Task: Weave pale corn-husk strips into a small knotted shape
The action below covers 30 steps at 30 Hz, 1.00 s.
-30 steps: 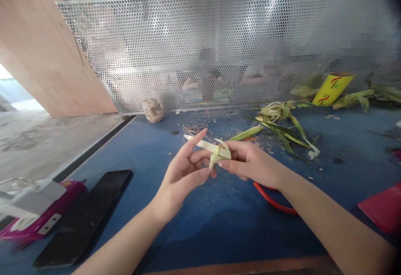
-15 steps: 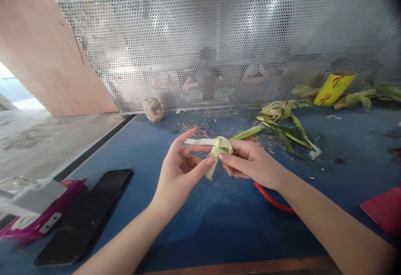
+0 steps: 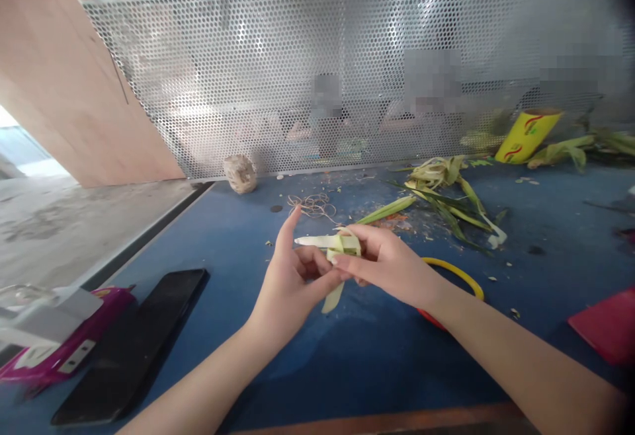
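Between both hands is a folded strip of pale green leaf [image 3: 350, 244], looped into a small square knot. One flat end points left and another hangs down below the fingers. My left hand [image 3: 292, 283] pinches the knot from the left and below, its index finger raised along the flat end. Thumb and fingers of my right hand [image 3: 387, 260] are closed on the knot's right side. A yellow and red loop [image 3: 454, 268] lies partly hidden under the right forearm. Just beyond the hands, a long green leaf piece [image 3: 387, 210] rests on the blue table [image 3: 377, 369].
At the left lie a black phone [image 3: 133, 349] and a magenta power strip [image 3: 74, 339] with a white plug. A ball of twine [image 3: 241, 174], loose rubber bands [image 3: 312, 205], a leaf pile [image 3: 441, 184] and a yellow roll [image 3: 528, 136] sit before a perforated metal screen [image 3: 278, 78].
The hands and the leaf strip have moved slightly down. The right fingers have shifted over the knot, and its open loop looks flatter. More of the yellow and red loop shows.
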Tool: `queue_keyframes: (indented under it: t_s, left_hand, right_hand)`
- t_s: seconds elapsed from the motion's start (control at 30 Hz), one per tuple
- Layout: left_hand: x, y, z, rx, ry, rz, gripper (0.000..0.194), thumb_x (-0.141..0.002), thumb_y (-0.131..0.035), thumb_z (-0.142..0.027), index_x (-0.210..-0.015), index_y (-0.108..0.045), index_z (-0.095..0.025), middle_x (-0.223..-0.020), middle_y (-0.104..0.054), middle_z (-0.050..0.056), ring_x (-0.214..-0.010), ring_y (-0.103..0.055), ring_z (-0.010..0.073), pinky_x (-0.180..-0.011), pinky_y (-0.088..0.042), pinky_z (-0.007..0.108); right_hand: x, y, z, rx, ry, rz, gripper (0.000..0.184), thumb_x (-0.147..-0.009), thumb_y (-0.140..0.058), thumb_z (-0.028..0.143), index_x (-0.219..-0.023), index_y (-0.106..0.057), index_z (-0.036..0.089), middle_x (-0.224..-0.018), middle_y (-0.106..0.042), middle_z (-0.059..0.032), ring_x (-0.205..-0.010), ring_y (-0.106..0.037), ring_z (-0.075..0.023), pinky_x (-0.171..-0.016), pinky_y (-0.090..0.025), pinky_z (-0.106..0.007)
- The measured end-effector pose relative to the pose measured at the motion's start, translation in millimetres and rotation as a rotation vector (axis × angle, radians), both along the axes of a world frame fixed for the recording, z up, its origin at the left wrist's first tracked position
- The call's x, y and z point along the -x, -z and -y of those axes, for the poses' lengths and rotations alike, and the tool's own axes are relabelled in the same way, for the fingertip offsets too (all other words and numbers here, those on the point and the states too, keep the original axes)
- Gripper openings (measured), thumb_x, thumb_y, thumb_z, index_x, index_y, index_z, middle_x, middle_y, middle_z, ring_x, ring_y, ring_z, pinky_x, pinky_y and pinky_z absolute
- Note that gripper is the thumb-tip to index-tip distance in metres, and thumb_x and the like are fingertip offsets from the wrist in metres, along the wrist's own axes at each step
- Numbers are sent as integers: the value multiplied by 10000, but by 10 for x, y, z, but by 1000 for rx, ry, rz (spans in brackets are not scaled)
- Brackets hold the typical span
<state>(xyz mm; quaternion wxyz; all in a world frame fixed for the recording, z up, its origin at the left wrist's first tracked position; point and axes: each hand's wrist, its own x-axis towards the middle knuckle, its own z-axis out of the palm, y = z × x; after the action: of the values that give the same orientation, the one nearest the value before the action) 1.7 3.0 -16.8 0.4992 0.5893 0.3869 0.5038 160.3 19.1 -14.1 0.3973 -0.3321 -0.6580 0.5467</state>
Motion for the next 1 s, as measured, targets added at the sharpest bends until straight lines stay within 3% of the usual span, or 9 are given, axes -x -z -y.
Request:
queue_keyframes:
  t_s: [0.17, 0.37, 0.5, 0.57, 0.63, 0.7, 0.77, 0.87, 1.0]
  left_hand:
    - [-28, 48, 17, -50, -6, -73, 1042, -652, -736, -157, -1423, -40, -236, -528, -513, -107, -468, -479, 73, -487, -432, 202]
    - [-46, 55, 87, -83, 17, -120, 1139, -679, -712, -153, -1413, 153, -251, -525, -494, -117, -469, -473, 88, -497, -433, 225]
    - [-13, 35, 92, -169, 34, -117, 1002, -792, -606, -254, -1407, 183, -286, -688, -579, -45, -572, -549, 122, -544, -474, 267]
    - [9, 14, 69, -216, -18, -147, 817, -857, -509, -303, -1434, 69, -295, -819, -606, 5, -642, -560, 127, -566, -476, 264]
    - [32, -9, 35, -261, -121, -221, 603, -885, -456, -326, -1423, -188, -285, -884, -609, 24, -666, -553, 120, -568, -465, 244]
    - [53, -27, 0, -293, -221, -292, 389, -889, -448, -330, -1267, -475, -242, -863, -620, 27, -660, -553, 114, -566, -456, 230]
    - [68, -35, -20, -328, -287, -349, 239, -869, -491, -321, -1034, -624, -211, -841, -639, 27, -661, -568, 116, -588, -462, 232]
    - [76, -33, -8, -412, -358, -382, 179, -818, -580, -276, -983, -635, -234, -828, -644, 10, -671, -586, 123, -613, -474, 242]
    - [67, -39, 43, -478, -334, -321, 480, -793, -614, -211, -1247, -478, -289, -810, -630, -4, -714, -611, 147, -596, -496, 245]
  right_hand:
    - [-4, -7, -10, 1, 20, -92, 186, -838, -561, 339, -773, -486, 182, -533, -406, 78, -466, -394, -54, -433, -339, -171]
    - [-23, -37, -13, 28, 6, -125, 156, -839, -559, 328, -810, -521, 180, -526, -387, 83, -450, -351, -47, -418, -307, -168]
    - [-25, -36, -4, 31, -31, -138, 143, -839, -561, 310, -791, -519, 182, -520, -385, 81, -456, -359, -54, -426, -303, -181]
    - [-22, -35, 0, 26, -56, -158, 128, -841, -557, 287, -783, -514, 182, -524, -389, 79, -460, -361, -55, -430, -297, -185]
    - [-21, -37, 2, 17, -79, -170, 106, -848, -542, 263, -787, -516, 180, -523, -399, 78, -462, -361, -54, -434, -293, -187]
    - [-25, -40, 2, 11, -93, -165, 93, -854, -526, 243, -789, -521, 176, -518, -406, 76, -462, -360, -54, -435, -286, -189]
    - [-33, -40, -1, 15, -90, -154, 85, -853, -518, 227, -788, -524, 173, -519, -414, 72, -467, -363, -56, -436, -281, -190]
    - [-46, -30, -5, 60, -102, -165, 72, -842, -526, 229, -797, -518, 173, -539, -422, 65, -477, -360, -60, -433, -270, -192]
    - [-43, -11, -9, 69, -88, -119, 166, -836, -558, 327, -786, -505, 178, -520, -387, 76, -440, -326, -55, -404, -239, -192]
